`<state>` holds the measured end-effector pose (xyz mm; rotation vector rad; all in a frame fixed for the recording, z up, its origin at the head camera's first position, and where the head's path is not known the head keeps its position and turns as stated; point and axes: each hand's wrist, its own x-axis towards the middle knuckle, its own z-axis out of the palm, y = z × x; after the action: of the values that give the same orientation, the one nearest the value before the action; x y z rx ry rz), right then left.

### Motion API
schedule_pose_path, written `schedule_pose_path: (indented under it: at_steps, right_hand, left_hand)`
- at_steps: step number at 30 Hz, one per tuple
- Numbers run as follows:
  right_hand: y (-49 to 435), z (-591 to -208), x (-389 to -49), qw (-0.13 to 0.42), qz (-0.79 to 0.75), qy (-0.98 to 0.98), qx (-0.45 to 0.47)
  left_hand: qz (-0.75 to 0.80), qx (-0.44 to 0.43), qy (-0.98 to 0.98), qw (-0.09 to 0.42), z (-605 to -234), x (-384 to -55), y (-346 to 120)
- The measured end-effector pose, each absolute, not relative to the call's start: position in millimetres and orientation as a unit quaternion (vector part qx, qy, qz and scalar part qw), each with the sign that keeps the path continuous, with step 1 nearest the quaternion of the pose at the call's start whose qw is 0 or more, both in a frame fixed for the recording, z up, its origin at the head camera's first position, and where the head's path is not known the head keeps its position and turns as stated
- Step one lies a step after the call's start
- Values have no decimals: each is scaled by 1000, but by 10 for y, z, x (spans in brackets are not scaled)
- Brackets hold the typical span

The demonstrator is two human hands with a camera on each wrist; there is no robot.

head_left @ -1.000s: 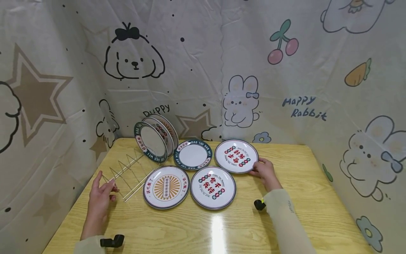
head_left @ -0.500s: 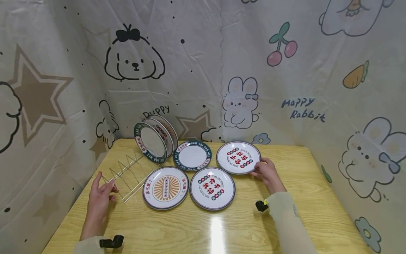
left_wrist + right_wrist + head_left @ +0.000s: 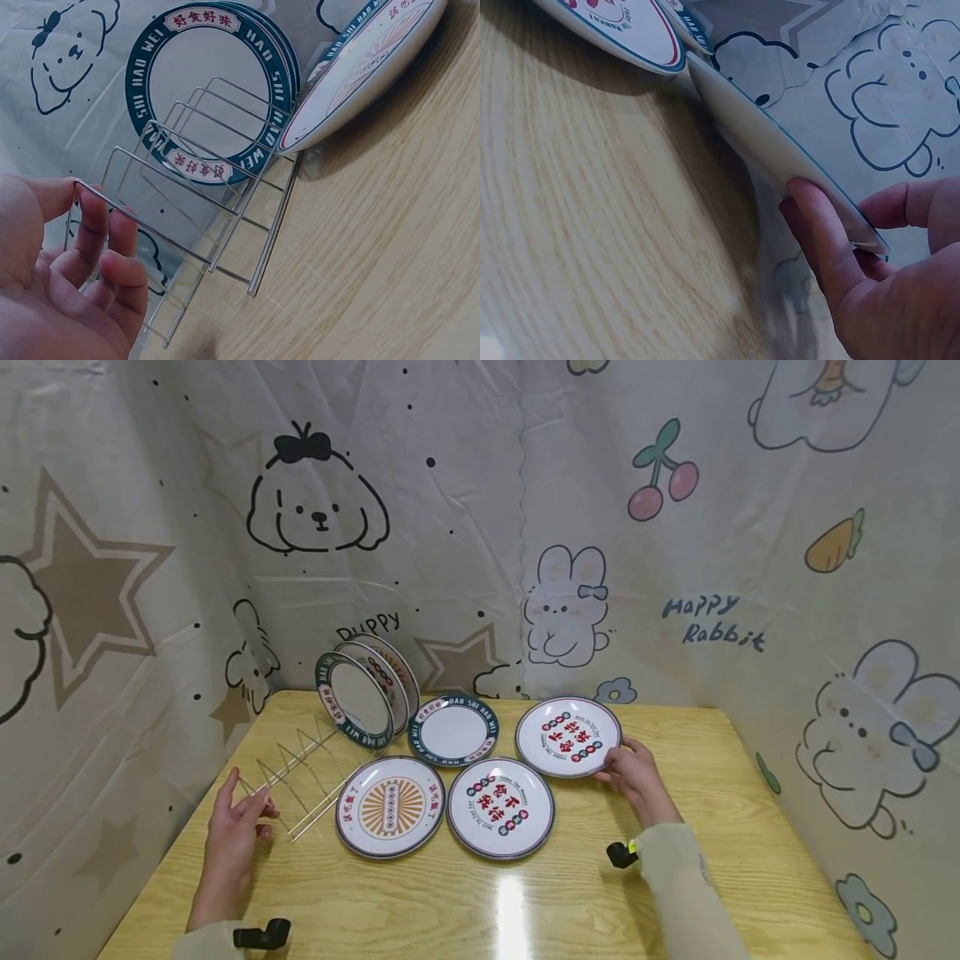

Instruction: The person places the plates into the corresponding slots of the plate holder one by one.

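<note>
My right hand (image 3: 636, 777) pinches the right rim of a white plate (image 3: 568, 737) with red lettering. In the right wrist view that plate (image 3: 772, 142) is tilted, with its held side raised off the table and fingers under it. My left hand (image 3: 234, 835) holds the near end of a wire dish rack (image 3: 300, 768) between thumb and fingers. Several plates (image 3: 210, 94) stand upright in the rack's far end, a green-rimmed one in front. The rack's nearer slots hold nothing.
Flat on the wooden table (image 3: 420, 910) lie a green-rimmed plate (image 3: 454, 732), a plate with an orange sunburst (image 3: 390, 807) and another red-lettered plate (image 3: 500, 808). They sit close together, right of the rack. A printed cloth (image 3: 450, 527) hangs behind and at both sides.
The right hand has shifted slightly right with the plate, widening the gap to the green-rimmed plate. The left hand keeps its hold on the rack. The head view has tipped slightly.
</note>
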<state>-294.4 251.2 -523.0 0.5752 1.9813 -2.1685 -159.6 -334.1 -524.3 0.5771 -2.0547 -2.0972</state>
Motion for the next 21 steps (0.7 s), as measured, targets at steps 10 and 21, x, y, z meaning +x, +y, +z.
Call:
schedule_pose_path:
  at_steps: [10,21]
  right_hand:
    - [2500,-5188,-2881,76,-733,656,167]
    - [2478,-5186,-2844,67,-747,638,172]
  left_hand:
    - [-695,196,-688,73,-5236,-1598,-3341]
    - [-700,178,-687,80,-5240,-1586,-3335]
